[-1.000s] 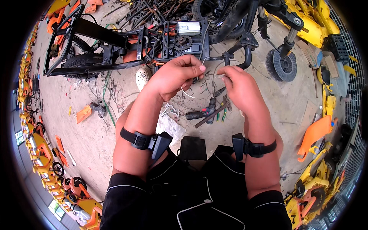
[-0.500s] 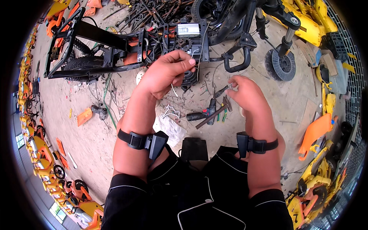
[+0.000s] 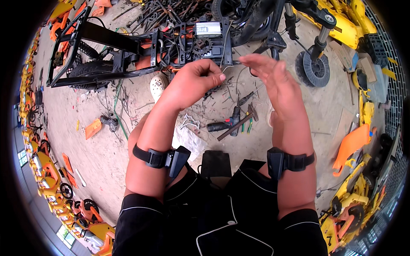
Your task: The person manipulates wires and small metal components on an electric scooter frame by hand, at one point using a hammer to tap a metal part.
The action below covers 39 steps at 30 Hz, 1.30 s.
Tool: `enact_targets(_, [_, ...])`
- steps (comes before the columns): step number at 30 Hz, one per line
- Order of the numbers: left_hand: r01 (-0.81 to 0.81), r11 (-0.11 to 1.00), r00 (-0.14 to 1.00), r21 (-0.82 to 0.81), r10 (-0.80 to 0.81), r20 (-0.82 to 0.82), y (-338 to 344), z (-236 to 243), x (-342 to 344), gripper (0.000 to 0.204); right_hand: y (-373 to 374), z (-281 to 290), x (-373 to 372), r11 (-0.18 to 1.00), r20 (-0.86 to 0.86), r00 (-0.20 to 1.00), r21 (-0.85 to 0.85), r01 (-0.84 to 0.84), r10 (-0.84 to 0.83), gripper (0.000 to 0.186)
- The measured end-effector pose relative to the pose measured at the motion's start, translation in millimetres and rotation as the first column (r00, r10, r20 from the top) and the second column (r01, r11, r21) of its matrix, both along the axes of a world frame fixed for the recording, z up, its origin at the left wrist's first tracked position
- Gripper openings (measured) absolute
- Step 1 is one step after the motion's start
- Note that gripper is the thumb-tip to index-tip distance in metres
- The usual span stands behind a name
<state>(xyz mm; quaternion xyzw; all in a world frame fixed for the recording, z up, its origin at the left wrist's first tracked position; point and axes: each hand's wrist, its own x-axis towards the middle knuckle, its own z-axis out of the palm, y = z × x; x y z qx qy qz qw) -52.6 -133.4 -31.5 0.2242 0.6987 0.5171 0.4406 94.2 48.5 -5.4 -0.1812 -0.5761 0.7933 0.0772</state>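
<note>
A black short-sleeved shirt [image 3: 179, 230] is worn, its left sleeve [image 3: 139, 226] and right sleeve [image 3: 304, 237] each edged near the hem with thin white piping. The front is crossed by a similar white line, bent at angles, beside which a small, pale, round button [image 3: 231, 222] is set. Black shorts [image 3: 181, 183], also trimmed with fine white lines, are worn below. Around each forearm a black strap is fastened, the left strap [image 3: 153, 157] with a buckle, the right strap [image 3: 302, 161] plainer; on each, a black, angular box-shaped device [image 3: 179, 161] is mounted. The left foot is covered by a cream clog [image 3: 158, 86] pierced with holes.
</note>
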Motion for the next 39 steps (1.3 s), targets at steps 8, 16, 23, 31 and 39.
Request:
enact_targets(8, [0.015, 0.998, 0.999, 0.059, -0.018, 0.039, 5, 2, 2, 0.013, -20, -19, -2, 0.91, 0.229, 0.96, 0.341, -0.234, 0.161, 0.024])
enact_targets(16, [0.008, 1.0, 1.0, 0.007, -0.008, -0.003, 11, 11, 5, 0.017, -23, -24, -7, 0.931, 0.312, 0.934, 0.258, -0.259, 0.174, 0.021])
enact_targets(23, [-0.057, 0.996, 0.994, 0.063, 0.05, 0.101, 12, 12, 9, 0.014, -28, -22, -9, 0.944, 0.325, 0.936, 0.244, -0.22, 0.134, 0.019])
enact_targets(31, [-0.147, 0.931, 0.984, 0.335, 0.105, 0.142, 15, -7, 25, 0.005, -32, -17, -16, 0.988, 0.353, 0.923, -0.085, -0.131, 0.153, 0.015])
enact_targets(39, [-0.201, 0.917, 0.978, 0.345, 0.171, 0.118, 17, -12, 34, 0.007, -34, -30, -15, 0.953, 0.389, 0.904, -0.298, -0.057, 0.175, 0.015])
